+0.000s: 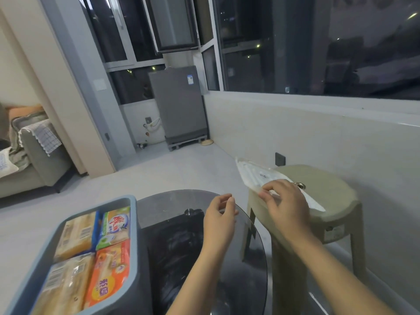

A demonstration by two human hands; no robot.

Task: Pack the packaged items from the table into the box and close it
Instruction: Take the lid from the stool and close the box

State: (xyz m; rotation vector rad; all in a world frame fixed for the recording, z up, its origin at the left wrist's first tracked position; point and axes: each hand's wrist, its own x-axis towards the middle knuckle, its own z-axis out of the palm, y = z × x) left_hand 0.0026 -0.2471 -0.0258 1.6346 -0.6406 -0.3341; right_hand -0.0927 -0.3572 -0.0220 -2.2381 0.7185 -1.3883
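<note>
A blue-rimmed box (134, 226) stands at the lower left on the round glass table (247, 253). Several packaged items lie inside it, among them a green-and-white pack (114, 226) and an orange pack (109, 269). A clear flat lid (252, 173) rests on a beige plastic stool (329, 192) to the right. My right hand (284, 203) lies on the lid's near edge with fingers spread and bent over it. My left hand (219, 214) hovers above the table with loosely curled fingers, holding nothing.
A grey washing machine (179, 105) stands at the back by the windows. A sofa (29, 160) with cloths is at the far left. A white low wall (318, 137) runs behind the stool. Grey floor lies between the table and the machine.
</note>
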